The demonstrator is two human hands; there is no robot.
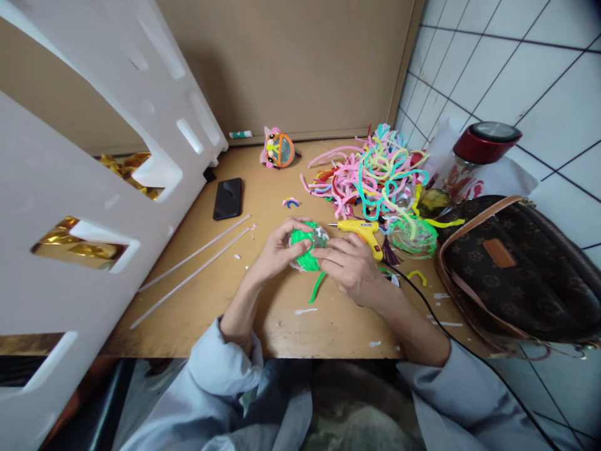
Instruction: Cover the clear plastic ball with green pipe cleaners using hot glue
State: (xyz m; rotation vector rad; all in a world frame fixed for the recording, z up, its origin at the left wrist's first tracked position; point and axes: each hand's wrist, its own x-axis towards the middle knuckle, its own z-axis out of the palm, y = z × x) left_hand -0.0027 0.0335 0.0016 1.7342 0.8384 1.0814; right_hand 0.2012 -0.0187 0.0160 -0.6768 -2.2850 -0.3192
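Observation:
My left hand (283, 249) wraps round the left side of a clear round ball partly covered in bright green pipe cleaner (305, 238), its thumb lying across the front. At the ball's right side, the bent fingers of my right hand (345, 262) press together against it. Whether they also pinch a strand there is hidden. A loose green pipe cleaner end (317, 288) hangs below the ball. Just behind my right hand lies a yellow hot glue gun (361, 228), its nozzle pointing left towards the ball.
A tangled heap of coloured pipe cleaners (370, 172) lies back right, near another green-wrapped ball (413, 238). A brown handbag (521, 269) and red-lidded bottle (488, 141) stand right. Left are a phone (228, 198), two white sticks (190, 277) and a white plastic crate (154, 106). A decorated toy (278, 149) sits behind.

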